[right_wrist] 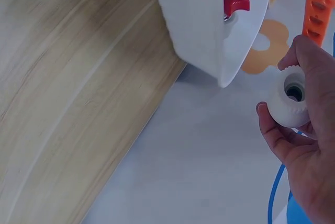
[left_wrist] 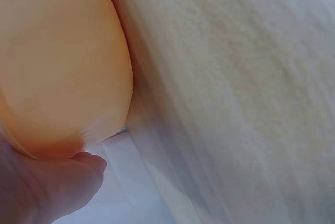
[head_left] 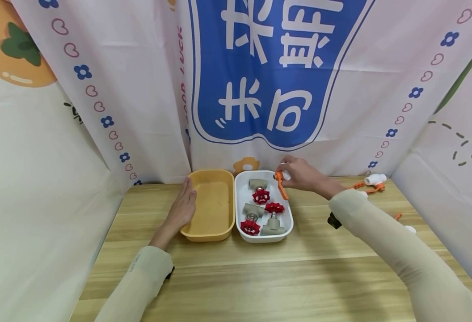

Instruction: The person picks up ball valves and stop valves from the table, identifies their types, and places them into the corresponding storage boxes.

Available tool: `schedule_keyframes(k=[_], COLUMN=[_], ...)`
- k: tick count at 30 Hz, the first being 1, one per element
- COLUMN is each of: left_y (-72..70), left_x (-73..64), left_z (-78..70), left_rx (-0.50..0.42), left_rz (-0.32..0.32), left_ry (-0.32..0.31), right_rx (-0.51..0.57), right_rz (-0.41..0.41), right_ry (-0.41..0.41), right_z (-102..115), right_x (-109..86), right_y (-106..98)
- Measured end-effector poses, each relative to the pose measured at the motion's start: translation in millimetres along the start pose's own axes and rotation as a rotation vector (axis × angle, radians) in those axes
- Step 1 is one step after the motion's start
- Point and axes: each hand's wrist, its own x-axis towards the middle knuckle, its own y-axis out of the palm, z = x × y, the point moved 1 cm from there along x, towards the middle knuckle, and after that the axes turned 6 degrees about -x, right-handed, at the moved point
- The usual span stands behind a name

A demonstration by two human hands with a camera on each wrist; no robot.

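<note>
My right hand (head_left: 300,173) grips a white ball valve (right_wrist: 288,101) by its body, thumb and fingers round it. Its orange lever (head_left: 281,185) hangs over the back right of the white tray (head_left: 256,238). In that tray lie several grey valves with red wheel handles: one valve (head_left: 257,184) at the back, one valve (head_left: 253,210) at the front left and one valve (head_left: 273,226) at the front right. At the left rim of the yellow tray (head_left: 209,210), my left hand (head_left: 183,206) rests with its fingers fairly straight along the edge.
The two trays stand side by side at the back of the wooden table (head_left: 220,277), near the cloth backdrop (head_left: 155,112). At the right of the table lie further orange-and-white valves; one white valve (head_left: 375,180) is at the back, others partly hidden by my right sleeve (head_left: 385,237).
</note>
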Motion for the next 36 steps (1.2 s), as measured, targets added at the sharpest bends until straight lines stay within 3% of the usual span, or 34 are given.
schedule_keyframes(k=[11, 27, 36], left_y=[0.1, 0.2, 0.7], left_x=[-1.5, -1.8, -1.2], left_z=[-1.2, -2.6, -2.1], left_rx=[0.012, 0.009, 0.01], left_rz=[-0.013, -0.011, -0.015], left_ry=[0.012, 0.017, 0.02], right_rx=[-0.003, 0.004, 0.025], right_rz=[0.011, -0.024, 0.022], right_ry=[-0.061, -0.114, -0.093], right_z=[27, 49, 71], right_x=[18.1, 40.8, 57.1], right_y=[0, 9, 11])
